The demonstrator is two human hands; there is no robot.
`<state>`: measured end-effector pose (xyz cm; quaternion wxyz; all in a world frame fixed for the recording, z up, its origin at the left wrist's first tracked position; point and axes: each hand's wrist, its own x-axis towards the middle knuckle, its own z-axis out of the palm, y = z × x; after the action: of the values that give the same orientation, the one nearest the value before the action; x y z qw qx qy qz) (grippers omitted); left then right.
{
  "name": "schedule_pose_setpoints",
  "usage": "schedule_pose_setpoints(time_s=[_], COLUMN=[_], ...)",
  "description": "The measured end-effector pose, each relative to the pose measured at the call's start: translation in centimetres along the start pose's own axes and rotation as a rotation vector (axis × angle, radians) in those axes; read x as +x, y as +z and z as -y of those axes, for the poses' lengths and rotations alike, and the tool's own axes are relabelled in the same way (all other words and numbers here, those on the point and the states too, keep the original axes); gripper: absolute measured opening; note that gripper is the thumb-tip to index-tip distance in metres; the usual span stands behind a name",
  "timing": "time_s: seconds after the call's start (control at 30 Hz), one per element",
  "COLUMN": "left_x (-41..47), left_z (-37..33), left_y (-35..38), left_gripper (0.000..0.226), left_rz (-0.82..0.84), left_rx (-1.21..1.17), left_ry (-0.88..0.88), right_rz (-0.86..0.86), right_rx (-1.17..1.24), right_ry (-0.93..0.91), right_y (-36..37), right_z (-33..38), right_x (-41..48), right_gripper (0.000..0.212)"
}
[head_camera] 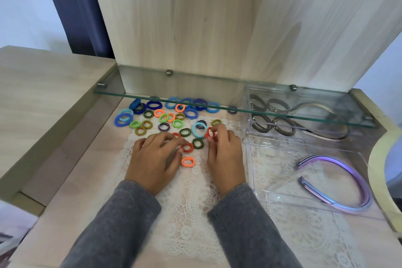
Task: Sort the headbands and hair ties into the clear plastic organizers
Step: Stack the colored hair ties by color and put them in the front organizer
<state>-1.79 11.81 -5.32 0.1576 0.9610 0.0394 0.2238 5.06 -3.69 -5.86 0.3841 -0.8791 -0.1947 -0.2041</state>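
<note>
red hair ties [210,133] pinched in r hand [225,154], l hand [152,156] pinching another red tie [188,147] on lace mat [187,213], orange tie [188,161] just below it.

The light wooden table [71,180] is covered in the middle by a white lace doily [187,213]. Coloured hair ties [163,118] are scattered on both, and a clear plastic organizer [280,196] is placed at the right.

A white lace doily [187,220] lies on the pale wooden surface [71,191]. Above it, a glass shelf [195,89] sits on small metal clips [169,72] against an upright wood-grain panel [195,17]. A dark blue curtain [74,6] hangs at the back left.
</note>
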Motion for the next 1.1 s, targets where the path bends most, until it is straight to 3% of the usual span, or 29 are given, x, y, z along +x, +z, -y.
schedule_pose_setpoints(time_s=[0.2, 0.47, 0.7, 0.87, 1.1], left_x=[-0.1, -0.2, -0.3, -0.4, -0.8], left_z=[0.3, 0.8, 0.9, 0.8, 0.1], left_y=[0.2, 0.1, 0.2, -0.1, -0.6], left_gripper=[0.036, 0.031, 0.008, 0.019, 0.012], left_rz=[0.014, -0.017, 0.001, -0.044, -0.090], left_rx=[0.004, -0.021, -0.040, -0.116, -0.245], left_ry=[-0.029, -0.078, -0.083, -0.039, 0.118], right_rz=[-0.016, -0.007, -0.046, -0.031, -0.073], right_rx=[0.181, 0.184, 0.273, 0.331, 0.360], right_ry=[0.052, 0.056, 0.094, 0.110, 0.101], right_y=[-0.2, -0.6, -1.0, -1.2, -1.5], right_z=[0.3, 0.4, 0.6, 0.8, 1.0], right_x=[0.0, -0.1, -0.1, -0.3, -0.8], right_gripper=[0.015, 0.009, 0.007, 0.007, 0.005])
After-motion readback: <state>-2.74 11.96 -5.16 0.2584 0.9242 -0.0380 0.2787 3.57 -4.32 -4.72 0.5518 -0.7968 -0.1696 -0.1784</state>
